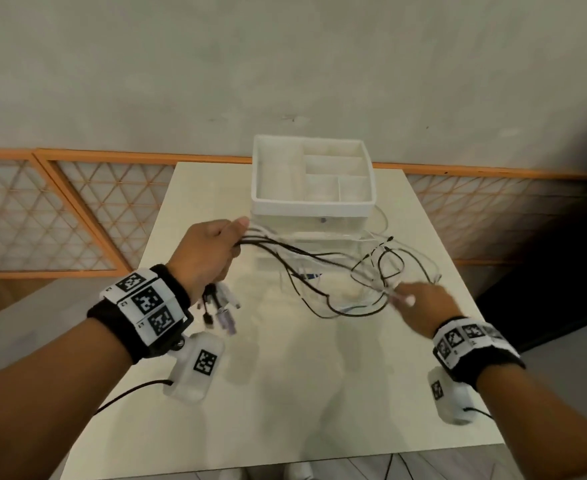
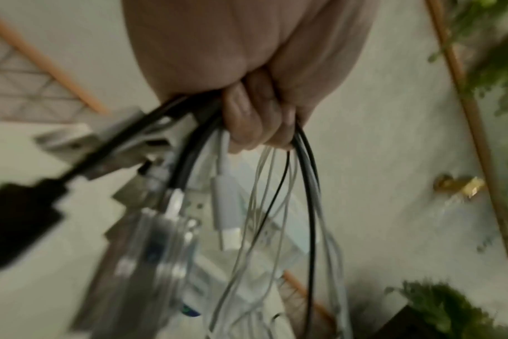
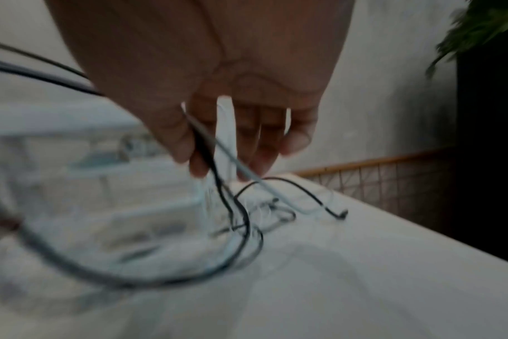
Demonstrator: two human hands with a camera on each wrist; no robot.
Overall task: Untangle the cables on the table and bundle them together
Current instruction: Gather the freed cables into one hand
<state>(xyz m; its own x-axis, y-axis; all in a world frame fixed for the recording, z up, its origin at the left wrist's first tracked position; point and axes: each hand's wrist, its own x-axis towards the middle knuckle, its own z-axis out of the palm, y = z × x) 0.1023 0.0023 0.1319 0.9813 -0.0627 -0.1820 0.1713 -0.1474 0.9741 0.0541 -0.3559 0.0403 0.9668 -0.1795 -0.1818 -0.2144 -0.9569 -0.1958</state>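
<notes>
Several thin black and white cables (image 1: 323,268) sag over the cream table (image 1: 285,393). My left hand (image 1: 229,244) is raised at the left and grips one end of them as a bundle. In the left wrist view its fingers (image 2: 255,119) curl round the cables (image 2: 307,183), and the USB plugs (image 2: 226,206) hang below the fist (image 1: 221,311). My right hand (image 1: 408,299) is low at the right, at the loose tangle (image 1: 378,271). In the right wrist view its thumb and forefinger (image 3: 189,156) pinch a black and a white strand (image 3: 215,165); the other fingers are spread.
A white compartment tray (image 1: 312,202) sits on clear drawers at the table's far middle, just behind the cables. The table's right edge lies close to my right hand. An orange lattice panel (image 1: 60,209) runs along the wall. A plant (image 2: 450,305) stands to the side.
</notes>
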